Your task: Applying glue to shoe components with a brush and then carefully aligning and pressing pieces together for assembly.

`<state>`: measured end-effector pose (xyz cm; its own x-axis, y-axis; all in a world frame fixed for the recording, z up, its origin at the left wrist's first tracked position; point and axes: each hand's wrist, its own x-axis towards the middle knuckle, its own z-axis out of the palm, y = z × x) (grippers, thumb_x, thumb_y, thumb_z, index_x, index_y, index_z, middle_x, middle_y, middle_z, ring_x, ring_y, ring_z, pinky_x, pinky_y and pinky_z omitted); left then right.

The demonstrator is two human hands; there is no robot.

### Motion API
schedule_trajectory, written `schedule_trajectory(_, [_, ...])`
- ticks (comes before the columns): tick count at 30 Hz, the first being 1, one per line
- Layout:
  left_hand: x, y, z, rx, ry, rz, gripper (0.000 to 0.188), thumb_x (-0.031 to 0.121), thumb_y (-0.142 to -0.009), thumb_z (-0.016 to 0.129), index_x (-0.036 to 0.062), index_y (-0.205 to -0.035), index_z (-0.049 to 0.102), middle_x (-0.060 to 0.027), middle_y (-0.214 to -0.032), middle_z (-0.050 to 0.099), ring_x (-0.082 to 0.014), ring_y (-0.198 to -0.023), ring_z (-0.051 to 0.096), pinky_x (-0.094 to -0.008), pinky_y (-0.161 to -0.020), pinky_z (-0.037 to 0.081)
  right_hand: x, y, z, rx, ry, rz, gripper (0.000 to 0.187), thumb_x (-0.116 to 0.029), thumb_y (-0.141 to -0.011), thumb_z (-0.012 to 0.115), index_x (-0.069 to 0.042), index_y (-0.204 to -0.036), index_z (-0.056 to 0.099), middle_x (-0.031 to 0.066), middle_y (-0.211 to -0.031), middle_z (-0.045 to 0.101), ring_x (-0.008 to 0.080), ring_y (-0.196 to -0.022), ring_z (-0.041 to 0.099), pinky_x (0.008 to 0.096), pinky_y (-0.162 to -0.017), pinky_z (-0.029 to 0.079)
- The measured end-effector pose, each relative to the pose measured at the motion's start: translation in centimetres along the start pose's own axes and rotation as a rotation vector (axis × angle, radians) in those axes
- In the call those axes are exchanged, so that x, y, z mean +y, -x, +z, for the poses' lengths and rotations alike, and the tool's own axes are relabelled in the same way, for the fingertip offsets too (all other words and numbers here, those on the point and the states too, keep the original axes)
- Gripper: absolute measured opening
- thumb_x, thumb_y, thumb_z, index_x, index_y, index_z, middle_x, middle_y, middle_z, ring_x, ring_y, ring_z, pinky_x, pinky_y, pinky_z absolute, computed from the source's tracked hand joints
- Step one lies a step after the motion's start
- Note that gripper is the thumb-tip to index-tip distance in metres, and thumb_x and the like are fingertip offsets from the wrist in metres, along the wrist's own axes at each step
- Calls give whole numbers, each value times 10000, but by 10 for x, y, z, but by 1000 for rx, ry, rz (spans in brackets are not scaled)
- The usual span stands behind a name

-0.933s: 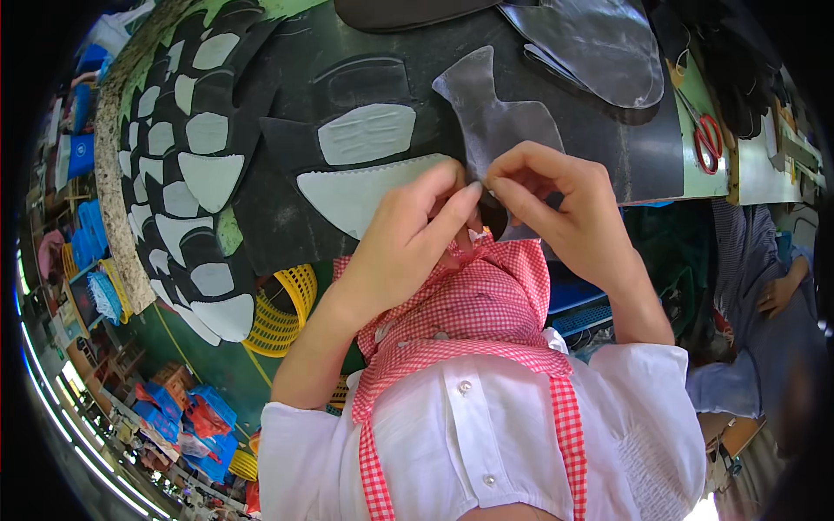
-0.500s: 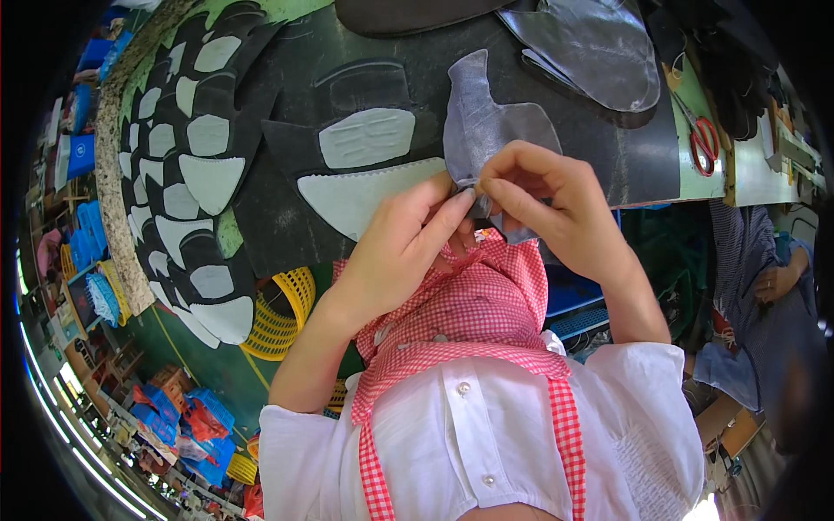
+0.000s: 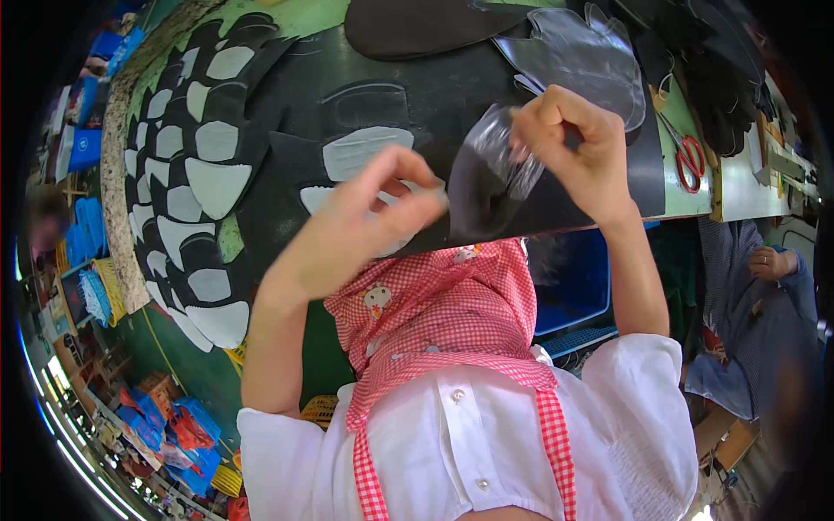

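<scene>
Presently pinches a shiny dark piece in the right grip, clamped by its crinkled, film-like upper right part. Hangs tilted there, over the near edge of a black sheet, and curves down to a rounded, darker lower end; cannot tell whether touching that sheet or just above it. Holds the left grip curled just left of the dark piece, apart from it and blurred; cannot tell whether closed or slightly parted at the tips.

Shows, behind the left grip, a pale ridged patch on black material and, mostly covered, a pale lower panel. Farther left, spreads out overlapping rows of black pieces with pale patches. Toward the far side, carries a rounded dark brown flap and, to the right of it, glossy silvery sheets lying one over another. Farther right, bears red-handled scissors on the pale green bench, near a heap of black material.

Below the bench edge, includes a blue bin and, nearer the body, a red-and-white gingham apron over a white shirt. At far right, takes in another person's hand, beside dark striped cloth
</scene>
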<state>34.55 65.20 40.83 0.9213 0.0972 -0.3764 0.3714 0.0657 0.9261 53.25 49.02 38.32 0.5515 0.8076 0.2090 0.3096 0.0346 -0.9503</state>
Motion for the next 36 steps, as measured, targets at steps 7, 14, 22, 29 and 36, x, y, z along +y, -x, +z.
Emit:
schedule_trajectory(7, [16, -14, 9, 65, 54, 140, 231, 223, -951, 540, 0, -964, 596, -35, -848, 617, -102, -768, 608, -244, -653, 478, -26, -10, -2, 167, 132, -100, 125, -14, -850, 643, -56, -931, 557, 9, -774, 613, 75, -642, 580, 205, -601, 471])
schedule_trajectory(14, [6, -12, 3, 280, 309, 178, 291, 258, -954, 553, -25, -960, 621, -56, -824, 648, -107, -702, 644, -236, -607, 535, -45, 2, -4, -244, 212, -316, 449, -174, -675, 774, -71, -1080, 610, 184, -1338, 493, 303, -1248, 452, 406, -1019, 341])
schedule_trajectory(22, [20, -24, 17, 590, -96, 364, 256, 237, -928, 596, -13, -885, 630, 27, -647, 575, -43, -584, 445, -245, -506, 358, -63, 8, 16, 72, 30, -5, 228, -213, -820, 684, -48, -971, 642, 174, -1132, 613, 334, -1056, 583, 368, -916, 440])
schedule_trajectory(29, [8, -25, 21, 235, 54, 327, 193, 194, -955, 547, 23, -887, 605, 56, -731, 530, -38, -670, 466, -224, -585, 377, -32, -3, 35, 85, 346, -34, 162, -162, -901, 571, -30, -817, 531, 161, -653, 565, 354, -600, 573, 404, -539, 450])
schedule_trajectory(36, [14, -50, 56, 477, 655, 345, 214, 261, -985, 502, 83, -908, 591, 78, -779, 501, 11, -695, 445, -175, -618, 371, -30, 4, 48, 599, -721, 344, 260, -249, -941, 528, -101, -727, 522, 5, -559, 488, 175, -460, 463, 308, -465, 405])
